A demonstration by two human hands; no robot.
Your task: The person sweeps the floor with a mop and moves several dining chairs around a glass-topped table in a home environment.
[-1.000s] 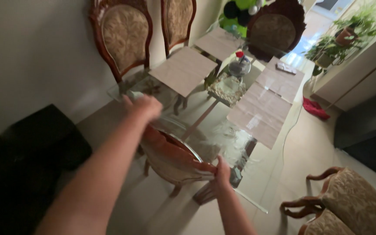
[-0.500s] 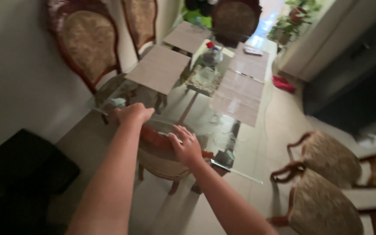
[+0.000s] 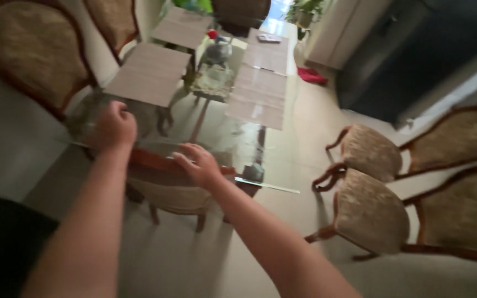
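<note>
Beige tile floor (image 3: 205,259), pale wall (image 3: 6,143) — dark cabinet (image 3: 415,49)
</note>
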